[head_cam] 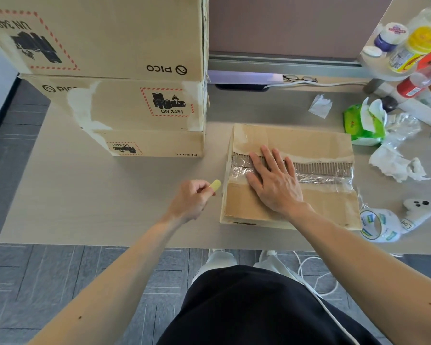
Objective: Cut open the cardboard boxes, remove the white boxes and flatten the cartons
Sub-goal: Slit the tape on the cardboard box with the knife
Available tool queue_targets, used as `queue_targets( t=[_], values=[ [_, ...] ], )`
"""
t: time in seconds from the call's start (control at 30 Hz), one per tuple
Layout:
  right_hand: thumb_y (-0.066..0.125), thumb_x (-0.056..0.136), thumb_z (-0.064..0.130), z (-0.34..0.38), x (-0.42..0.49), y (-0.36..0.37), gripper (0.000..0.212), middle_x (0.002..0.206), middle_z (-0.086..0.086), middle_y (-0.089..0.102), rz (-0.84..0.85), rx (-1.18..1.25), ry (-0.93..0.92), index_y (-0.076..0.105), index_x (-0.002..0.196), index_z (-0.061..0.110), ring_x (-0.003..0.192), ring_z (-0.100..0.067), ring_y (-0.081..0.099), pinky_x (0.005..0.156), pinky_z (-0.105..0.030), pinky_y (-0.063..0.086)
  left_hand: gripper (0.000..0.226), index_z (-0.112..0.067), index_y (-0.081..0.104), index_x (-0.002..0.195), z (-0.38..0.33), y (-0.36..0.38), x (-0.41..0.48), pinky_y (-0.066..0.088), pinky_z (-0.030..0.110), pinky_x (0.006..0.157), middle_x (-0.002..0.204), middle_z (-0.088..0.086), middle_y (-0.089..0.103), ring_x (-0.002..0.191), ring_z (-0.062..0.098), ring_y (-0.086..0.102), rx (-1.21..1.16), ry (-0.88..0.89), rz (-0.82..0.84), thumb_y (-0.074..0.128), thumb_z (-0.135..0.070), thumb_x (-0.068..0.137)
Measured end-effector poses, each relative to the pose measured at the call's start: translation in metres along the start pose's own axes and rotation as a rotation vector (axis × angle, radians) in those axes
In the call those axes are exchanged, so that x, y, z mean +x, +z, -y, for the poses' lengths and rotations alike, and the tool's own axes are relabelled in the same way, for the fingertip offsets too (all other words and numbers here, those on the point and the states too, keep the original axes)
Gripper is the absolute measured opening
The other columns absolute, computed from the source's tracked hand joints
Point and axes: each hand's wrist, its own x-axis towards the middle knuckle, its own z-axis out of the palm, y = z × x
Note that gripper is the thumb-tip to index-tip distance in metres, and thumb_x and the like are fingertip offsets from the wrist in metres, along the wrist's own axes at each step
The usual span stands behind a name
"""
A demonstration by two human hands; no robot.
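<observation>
A brown cardboard box (pixel 316 143) lies flat on the desk in front of me, its top seam covered by torn clear tape with exposed corrugation. My right hand (pixel 271 180) presses flat on that seam, fingers spread and straight. Left of the box, my left hand (pixel 192 200) grips a small yellow cutter (pixel 215 186), its tip pointing toward the box's left edge. A stack of three larger cardboard boxes (pixel 135 103) with battery warning labels stands at the back left. No white boxes are visible.
A roll of clear tape (pixel 373 226) and a white controller (pixel 418 211) lie right of the box. Crumpled tissues (pixel 396 165), a green wipes pack (pixel 358 125), bottles and jars (pixel 413 48) crowd the right side. Glasses (pixel 300 78) rest by the partition. The desk's front edge (pixel 110 244) is near me.
</observation>
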Motion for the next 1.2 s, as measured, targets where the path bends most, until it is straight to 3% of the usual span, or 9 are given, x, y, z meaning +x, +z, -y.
queue_targets(
  t=[0.17, 0.27, 0.4, 0.57, 0.7, 0.77, 0.93, 1.07, 1.2],
  values=[
    [0.015, 0.098, 0.062, -0.001, 0.0, -0.001, 0.062, 0.166, 0.004, 0.005, -0.005, 0.009, -0.003, 0.013, 0.155, 0.039, 0.152, -0.021, 0.001, 0.123, -0.046, 0.002, 0.026, -0.017, 0.076, 0.071, 0.046, -0.008, 0.004, 0.036, 0.028, 0.055, 0.057, 0.002, 0.061, 0.056, 0.015, 0.049, -0.019, -0.259, -0.025, 0.064, -0.034, 0.086],
    [0.016, 0.098, 0.062, -0.001, -0.001, 0.001, 0.062, 0.166, 0.004, 0.006, -0.014, 0.01, -0.003, 0.015, 0.155, 0.038, 0.152, -0.021, 0.001, 0.123, -0.046, 0.003, 0.018, -0.001, 0.075, 0.082, 0.072, -0.003, 0.004, 0.041, 0.029, 0.06, 0.066, 0.007, 0.051, 0.06, 0.018, 0.047, -0.022, -0.451, -0.014, 0.074, -0.018, 0.079],
    [0.012, 0.096, 0.064, -0.002, 0.0, 0.001, 0.065, 0.166, 0.004, 0.006, -0.011, 0.008, -0.012, 0.015, 0.155, 0.038, 0.152, -0.021, 0.002, 0.123, -0.045, 0.002, 0.003, 0.002, 0.071, 0.082, 0.09, 0.006, 0.004, 0.062, 0.038, 0.076, 0.081, 0.021, 0.071, 0.074, 0.027, 0.073, -0.04, -0.507, 0.01, 0.071, 0.001, 0.084],
    [0.015, 0.097, 0.063, -0.003, -0.001, 0.002, 0.064, 0.165, 0.003, 0.009, -0.022, 0.007, -0.024, 0.017, 0.155, 0.036, 0.152, -0.023, 0.004, 0.123, -0.045, 0.002, 0.007, -0.003, 0.074, 0.074, 0.099, 0.011, 0.004, 0.043, 0.01, 0.048, 0.048, -0.001, 0.062, 0.041, 0.003, 0.056, 0.135, -0.52, 0.023, 0.076, -0.003, 0.081],
    [0.017, 0.096, 0.063, -0.004, -0.002, 0.001, 0.066, 0.165, 0.002, 0.011, -0.031, 0.033, -0.04, 0.021, 0.155, 0.034, 0.152, -0.023, 0.005, 0.123, -0.045, 0.003, 0.009, -0.009, 0.075, 0.073, 0.11, 0.012, 0.007, 0.06, 0.028, 0.075, 0.063, 0.008, 0.073, 0.065, 0.023, 0.074, 0.162, -0.551, -0.008, 0.084, -0.007, 0.072],
    [0.019, 0.096, 0.062, -0.006, -0.002, 0.0, 0.066, 0.165, 0.001, 0.012, -0.032, 0.057, -0.051, 0.024, 0.155, 0.032, 0.152, -0.023, 0.005, 0.122, -0.045, 0.002, 0.015, -0.013, 0.07, 0.065, 0.11, 0.012, 0.009, 0.053, 0.02, 0.065, 0.052, 0.0, 0.067, 0.058, 0.015, 0.067, 0.242, -0.549, -0.021, 0.085, -0.012, 0.07],
    [0.053, 0.095, 0.04, -0.017, -0.002, -0.006, 0.055, 0.156, -0.01, 0.032, -0.093, 0.263, -0.102, 0.045, 0.145, 0.02, 0.146, -0.028, 0.026, 0.12, -0.052, 0.019, 0.023, -0.021, 0.061, 0.061, 0.076, 0.006, 0.018, 0.038, 0.025, 0.055, 0.061, -0.006, 0.061, 0.067, 0.017, 0.06, 0.415, -0.398, -0.173, 0.083, -0.026, 0.066],
    [0.063, 0.088, 0.039, -0.038, -0.01, -0.019, 0.049, 0.141, -0.01, 0.044, -0.19, 0.291, 0.026, 0.055, 0.131, 0.018, 0.127, -0.029, 0.046, 0.113, -0.049, 0.029, 0.029, -0.017, 0.064, 0.089, 0.001, 0.007, 0.052, 0.045, 0.029, 0.071, 0.086, -0.003, 0.062, 0.083, 0.018, 0.06, 0.222, -0.037, -0.259, 0.074, -0.038, 0.072],
    [0.054, 0.079, 0.062, -0.06, -0.029, -0.023, 0.071, 0.153, -0.005, 0.031, -0.109, 0.215, 0.139, 0.041, 0.142, 0.03, 0.143, -0.024, 0.028, 0.12, -0.053, 0.014, 0.072, -0.018, 0.055, 0.129, -0.066, 0.025, 0.088, 0.04, 0.029, 0.1, 0.129, 0.002, 0.051, 0.117, 0.014, 0.048, 0.356, 0.243, -0.124, 0.076, -0.055, 0.071]
  ],
)
